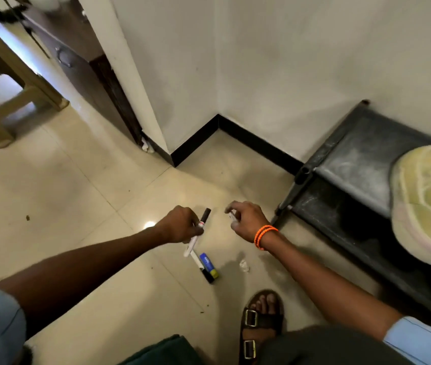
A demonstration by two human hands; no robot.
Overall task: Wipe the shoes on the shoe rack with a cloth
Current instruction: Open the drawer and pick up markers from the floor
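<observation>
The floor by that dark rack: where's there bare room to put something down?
Bare tile lies in the corner between the black skirting and the rack, and widely left of the left hand. It is crowded below the hands: a marker, a blue-yellow tube and a clear scrap. The rack's top shelf is free left of the pale shoe.

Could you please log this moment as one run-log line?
left hand: grips marker | right hand: pinches small white item | shoe: on shoe rack, untouched | cloth: unseen
</observation>
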